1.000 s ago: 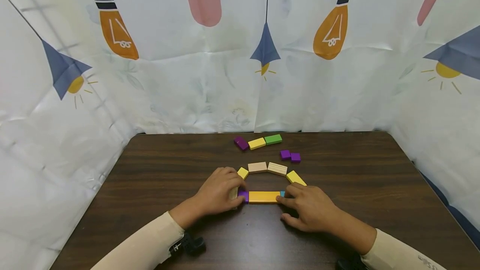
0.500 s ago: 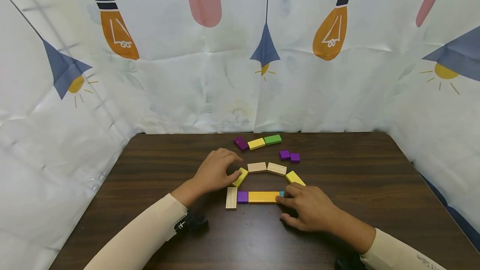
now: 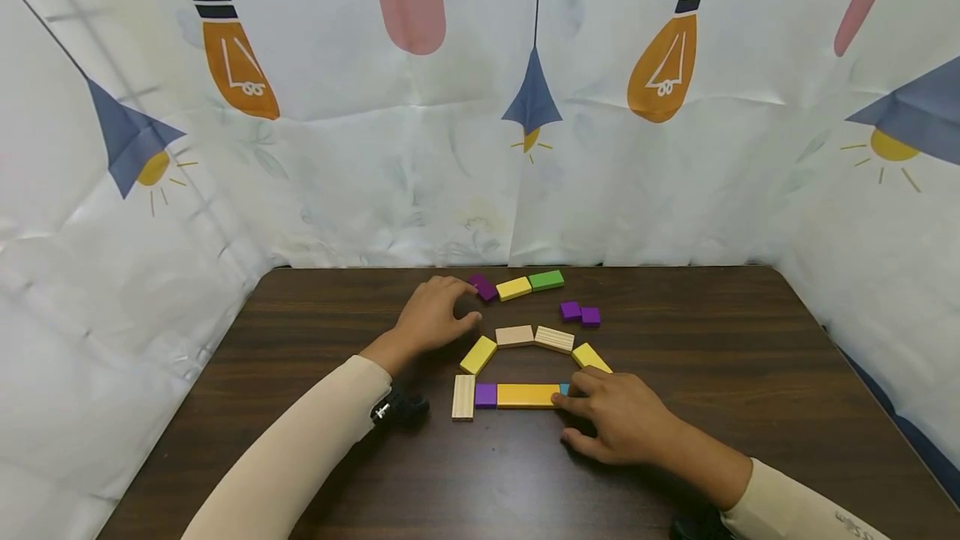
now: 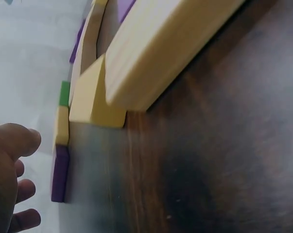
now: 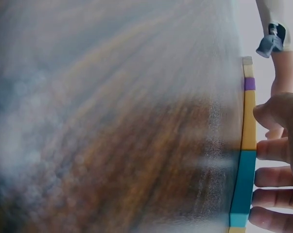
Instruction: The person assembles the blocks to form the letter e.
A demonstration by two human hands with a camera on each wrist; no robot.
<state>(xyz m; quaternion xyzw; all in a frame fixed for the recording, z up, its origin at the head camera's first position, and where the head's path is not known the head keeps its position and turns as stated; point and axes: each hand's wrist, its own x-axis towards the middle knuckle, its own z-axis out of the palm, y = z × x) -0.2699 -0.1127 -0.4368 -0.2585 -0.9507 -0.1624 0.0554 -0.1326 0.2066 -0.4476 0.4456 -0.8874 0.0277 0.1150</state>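
Observation:
My left hand (image 3: 435, 315) reaches over the table with its fingers spread, holding nothing. Its index fingertip is at the dark purple block (image 3: 483, 287); whether they touch cannot be told. In the left wrist view the left hand (image 4: 8, 165) appears beside that row of blocks. My right hand (image 3: 618, 419) rests its fingertips along the teal block (image 5: 243, 187), mostly hidden under it in the head view. The orange block (image 3: 527, 396), small purple block (image 3: 486, 396) and upright plain wood block (image 3: 463, 398) continue that row leftward. A yellow block (image 3: 477, 355) meets the wood block's far end.
Two plain wood blocks (image 3: 514, 337) and another yellow block (image 3: 592, 357) form an arch behind the row. Farther back lie a yellow block (image 3: 513, 288), a green block (image 3: 547, 280) and two small purple blocks (image 3: 590, 317). A printed curtain (image 3: 360, 190) borders the dark table (image 3: 337, 315).
My left hand has let go of the plain wood block, passed the left yellow block and moved away to the dark purple block. My right hand has stayed in place.

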